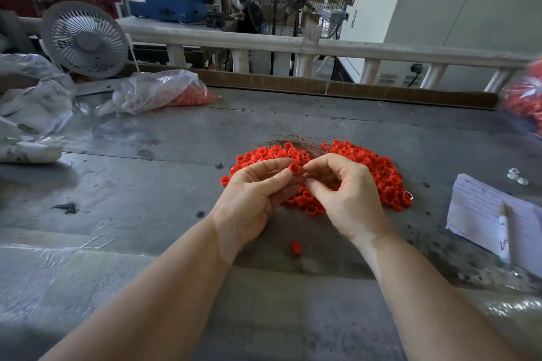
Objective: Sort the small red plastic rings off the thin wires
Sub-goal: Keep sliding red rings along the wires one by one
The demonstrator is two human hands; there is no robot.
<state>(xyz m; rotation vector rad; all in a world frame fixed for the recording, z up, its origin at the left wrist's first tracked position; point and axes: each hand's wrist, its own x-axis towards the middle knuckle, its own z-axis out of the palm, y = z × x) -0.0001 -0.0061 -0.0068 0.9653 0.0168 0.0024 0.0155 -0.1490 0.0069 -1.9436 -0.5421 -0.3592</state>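
Left hand [255, 193]: pinches one red ring [293, 168] above the ring pile [366, 167] on the counter [146, 184]. Right hand [343, 193]: fingertips pinched beside it, likely drawing its wire; wire bundle [296, 142] behind.

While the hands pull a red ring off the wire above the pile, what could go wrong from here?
1. The red ring pinched by the left hand could slip and roll away; one stray ring already lies apart, nearer the person.
2. The loose thin wires lie against the pile of red rings, so freed rings may mix with wired ones.
3. The wire ends may prick the right hand working close to them.
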